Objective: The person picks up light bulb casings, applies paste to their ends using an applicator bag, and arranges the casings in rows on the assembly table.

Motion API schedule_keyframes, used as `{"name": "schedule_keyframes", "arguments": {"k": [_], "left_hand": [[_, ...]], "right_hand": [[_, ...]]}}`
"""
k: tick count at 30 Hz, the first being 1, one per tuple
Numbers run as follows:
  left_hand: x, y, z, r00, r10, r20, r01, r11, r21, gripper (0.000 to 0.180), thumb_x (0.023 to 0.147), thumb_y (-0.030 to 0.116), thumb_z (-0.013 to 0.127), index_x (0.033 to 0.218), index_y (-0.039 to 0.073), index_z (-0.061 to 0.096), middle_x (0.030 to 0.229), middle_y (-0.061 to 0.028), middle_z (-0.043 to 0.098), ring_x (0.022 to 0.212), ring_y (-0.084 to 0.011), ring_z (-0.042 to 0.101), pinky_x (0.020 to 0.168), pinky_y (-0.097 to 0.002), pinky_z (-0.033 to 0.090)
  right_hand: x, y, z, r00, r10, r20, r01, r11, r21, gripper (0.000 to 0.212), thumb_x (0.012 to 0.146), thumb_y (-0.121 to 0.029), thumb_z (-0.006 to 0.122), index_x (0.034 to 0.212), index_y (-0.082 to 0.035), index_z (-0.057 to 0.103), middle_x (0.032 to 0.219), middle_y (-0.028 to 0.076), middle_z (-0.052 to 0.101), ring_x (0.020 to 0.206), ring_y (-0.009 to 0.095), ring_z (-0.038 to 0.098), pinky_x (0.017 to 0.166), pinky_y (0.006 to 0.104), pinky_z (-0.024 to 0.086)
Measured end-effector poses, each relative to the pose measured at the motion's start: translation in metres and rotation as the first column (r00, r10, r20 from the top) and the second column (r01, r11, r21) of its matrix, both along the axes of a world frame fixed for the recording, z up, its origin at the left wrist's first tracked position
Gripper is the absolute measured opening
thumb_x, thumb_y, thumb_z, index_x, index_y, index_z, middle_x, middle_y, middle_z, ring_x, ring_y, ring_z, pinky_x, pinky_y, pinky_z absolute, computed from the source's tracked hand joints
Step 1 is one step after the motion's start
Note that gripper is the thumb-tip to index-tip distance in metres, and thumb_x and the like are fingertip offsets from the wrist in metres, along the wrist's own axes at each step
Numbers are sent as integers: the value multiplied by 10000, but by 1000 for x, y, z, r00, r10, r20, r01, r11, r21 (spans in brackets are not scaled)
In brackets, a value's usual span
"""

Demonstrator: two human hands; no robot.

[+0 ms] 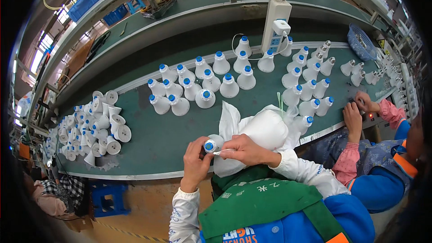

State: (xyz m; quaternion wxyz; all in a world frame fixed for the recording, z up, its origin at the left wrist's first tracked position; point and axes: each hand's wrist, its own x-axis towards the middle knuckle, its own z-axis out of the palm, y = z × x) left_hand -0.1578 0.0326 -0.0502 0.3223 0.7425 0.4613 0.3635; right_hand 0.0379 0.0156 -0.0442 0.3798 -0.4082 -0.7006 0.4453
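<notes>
Near the front edge of the green bench [148,153], my left hand [196,158] is closed around a white cone-shaped lamp housing [217,141]. Its blue-ringed neck faces up. My right hand [245,149] pinches a thin, whitish, stick-like piece [220,152] whose tip reaches the neck; its exact kind is too small to tell. Just beyond my right hand lies a bulging white plastic bag [265,128], its contents hidden. Behind it, several similar lamp housings [205,99] stand upright in rows, blue necks up.
A heap of lamp housings [101,123] lies to the left. A power strip [275,27] with a white plug is fixed to a post at the back. Right of me, a co-worker's hands [355,110] work near metal-capped lamps [357,77] and a blue basket [361,42].
</notes>
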Motion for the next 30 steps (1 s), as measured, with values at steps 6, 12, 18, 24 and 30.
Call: {"name": "schedule_keyframes", "arguments": {"k": [6,12,18,24,30], "left_hand": [[3,1,11,993,-120,15,119,991,59,446,638,-88,661,1060,26,574,1051,-122,605,803,-261,567,608,-305,486],[5,1,15,986,-164,29,161,983,87,440,642,-94,654,1060,20,578,1052,-131,610,815,-259,572,636,-308,490],[5,0,17,984,-178,23,175,980,97,437,637,-97,654,1055,13,583,1057,-140,614,827,-274,577,653,-319,489],[2,-1,15,985,-164,-45,169,967,191,453,626,-78,675,1059,6,575,1050,-147,614,854,-320,573,724,-365,468],[-3,-3,16,979,-179,-95,196,956,218,472,618,-81,667,1070,8,566,1059,-145,610,866,-327,569,741,-374,462]], "right_hand": [[3,3,-3,998,60,-18,-61,996,-61,265,849,-313,571,747,-85,658,614,60,608,533,205,521,554,330,396],[4,3,7,992,78,-103,-91,988,-124,257,839,-266,573,743,-44,663,625,58,630,544,164,552,547,311,414],[5,1,12,963,76,-258,-162,930,-329,280,882,-225,580,699,-14,606,475,-26,393,432,55,345,419,249,253],[6,2,14,953,34,-300,-181,859,-479,265,843,-228,599,699,-9,639,487,-12,467,439,55,389,423,238,287],[5,2,11,953,7,-304,-154,874,-462,268,849,-230,593,698,-12,634,484,-17,465,429,56,383,417,240,287]]}}
